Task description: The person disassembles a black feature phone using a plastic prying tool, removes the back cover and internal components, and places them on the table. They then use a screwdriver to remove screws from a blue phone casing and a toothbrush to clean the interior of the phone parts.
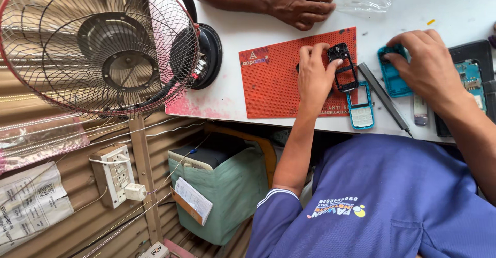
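My left hand (pixel 313 74) rests on the red perforated mat (pixel 279 82) at the centre of the frame, fingers curled and pressed against the black phone frame (pixel 345 66), pinching its upper edge where it lies at the mat's right edge. My right hand (pixel 423 66) sits at the upper right, fingers bent down over a teal phone shell (pixel 391 77) on the white tabletop (pixel 232 30), its tips touching the shell's top. Just below the black frame lies a teal keypad front (pixel 360 108), and beside it a grey flat tool (pixel 385 99) runs diagonally toward the table's near edge. A dark tray (pixel 483 51) with a circuit board sits at the far right. Another person's hand (pixel 297 2) rests at the top centre. A wire-caged fan (pixel 98 46) fills the upper left, above corrugated wall panels, a switchboard (pixel 112 174) and a green box (pixel 227 185) under the table.
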